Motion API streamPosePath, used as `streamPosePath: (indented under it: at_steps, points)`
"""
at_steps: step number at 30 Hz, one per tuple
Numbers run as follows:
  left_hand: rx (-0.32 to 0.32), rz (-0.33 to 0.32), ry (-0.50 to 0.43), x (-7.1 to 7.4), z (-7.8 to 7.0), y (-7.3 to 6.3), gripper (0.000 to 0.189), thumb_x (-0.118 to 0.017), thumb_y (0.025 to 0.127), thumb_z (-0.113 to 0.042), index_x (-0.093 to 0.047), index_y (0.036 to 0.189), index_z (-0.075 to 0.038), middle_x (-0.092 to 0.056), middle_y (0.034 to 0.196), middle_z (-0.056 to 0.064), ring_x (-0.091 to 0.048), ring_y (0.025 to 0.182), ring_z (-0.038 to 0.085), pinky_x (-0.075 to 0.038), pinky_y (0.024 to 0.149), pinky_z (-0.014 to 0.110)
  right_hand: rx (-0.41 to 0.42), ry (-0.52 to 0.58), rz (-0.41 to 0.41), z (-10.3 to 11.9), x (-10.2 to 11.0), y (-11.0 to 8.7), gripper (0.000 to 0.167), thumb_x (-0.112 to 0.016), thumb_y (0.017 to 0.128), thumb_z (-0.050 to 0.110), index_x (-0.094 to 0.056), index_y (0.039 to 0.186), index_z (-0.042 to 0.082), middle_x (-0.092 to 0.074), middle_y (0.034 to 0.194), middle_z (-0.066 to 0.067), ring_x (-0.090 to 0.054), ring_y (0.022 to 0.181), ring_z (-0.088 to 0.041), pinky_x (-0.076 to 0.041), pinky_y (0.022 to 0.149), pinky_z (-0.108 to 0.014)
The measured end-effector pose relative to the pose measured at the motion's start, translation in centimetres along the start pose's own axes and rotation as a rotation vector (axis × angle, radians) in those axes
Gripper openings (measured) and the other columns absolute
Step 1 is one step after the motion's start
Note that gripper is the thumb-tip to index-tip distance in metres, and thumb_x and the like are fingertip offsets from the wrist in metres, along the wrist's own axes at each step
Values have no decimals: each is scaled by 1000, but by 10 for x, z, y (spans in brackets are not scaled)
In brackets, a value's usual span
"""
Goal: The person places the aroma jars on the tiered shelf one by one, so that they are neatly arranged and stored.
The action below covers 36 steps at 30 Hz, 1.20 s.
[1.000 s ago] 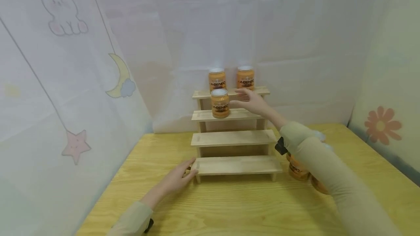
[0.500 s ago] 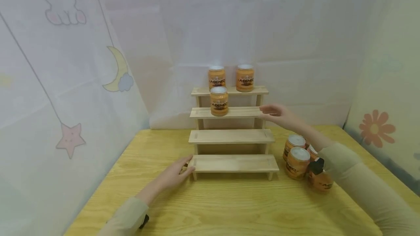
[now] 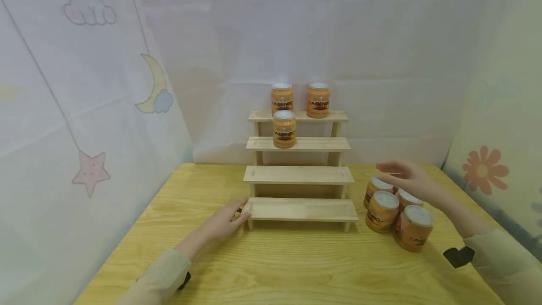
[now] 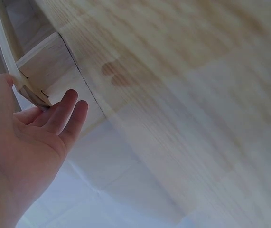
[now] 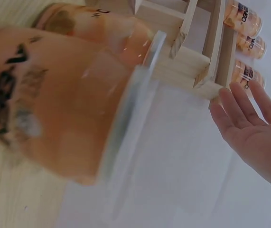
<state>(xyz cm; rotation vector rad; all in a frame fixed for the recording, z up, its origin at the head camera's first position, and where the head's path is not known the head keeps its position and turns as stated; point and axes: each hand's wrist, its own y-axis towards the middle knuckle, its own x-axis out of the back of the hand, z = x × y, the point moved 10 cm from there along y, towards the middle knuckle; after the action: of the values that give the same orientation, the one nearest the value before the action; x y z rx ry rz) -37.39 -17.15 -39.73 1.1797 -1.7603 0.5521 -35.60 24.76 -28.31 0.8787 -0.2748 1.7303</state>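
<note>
A four-step wooden display shelf is a count to avoid, so: a stepped wooden display shelf (image 3: pixel 298 210) stands mid-table. My left hand (image 3: pixel 222 224) holds the left end of its lowest board; in the left wrist view the thumb lies on one face of the board (image 4: pixel 32 95) and fingertips reach the other. Over the orange cans on the right hovers my right hand (image 3: pixel 410 181), fingers loosely bent around nothing. The nearest of these cans (image 3: pixel 414 229) and its neighbour (image 3: pixel 382 213) stand upright. In the right wrist view a can (image 5: pixel 54 104) looms large, apart from the fingers.
Two orange cans, the left one (image 3: pixel 281 99) and the right one (image 3: pixel 318 101), stand on the top board. Another can (image 3: pixel 284 131) is on the board below, left of centre. A white printed cloth (image 3: pixel 381 51) hangs behind the wooden table (image 3: pixel 271 267).
My right hand has moved away from the shelf, rightward and down to above the can group. The can on the second board stays there. My left hand keeps its place.
</note>
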Motion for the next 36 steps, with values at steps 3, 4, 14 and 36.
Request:
streamPosePath:
  at_steps: [3,4,14,36]
  points:
    - [2,1,-6,0,-1,1,67,-43,96,-50,-28,149,-12,-38,147,9,-50,122,27,-43,101,47,-3,-35,0,-8,4,-14,43,-55,97,25,-48,133,3,-50,133,-22,-54,106,6,-53,81,-25]
    - [6,0,-12,0,0,1,67,-44,96,-50,-28,149,-12,-38,147,9,-50,122,27,-44,100,47,-3,-41,1,-11,5,-18,42,-55,96,24,-48,133,4,-51,132,-22,-51,103,11,-53,80,-25]
    - [30,-3,-129,1,4,3,67,-49,95,-47,-30,148,-11,-39,147,9,-52,118,27,-48,94,45,-40,-108,14,-44,13,-55,42,-60,93,21,-52,130,4,-53,128,-21,-50,104,10,-51,78,-20]
    - [-3,-8,-219,4,1,4,66,-56,93,-41,-33,146,-7,-40,145,17,-54,114,30,-51,89,41,-142,-187,107,-73,-1,-82,54,-69,86,27,-49,127,-2,-49,116,-16,-51,92,-7,-49,64,-23]
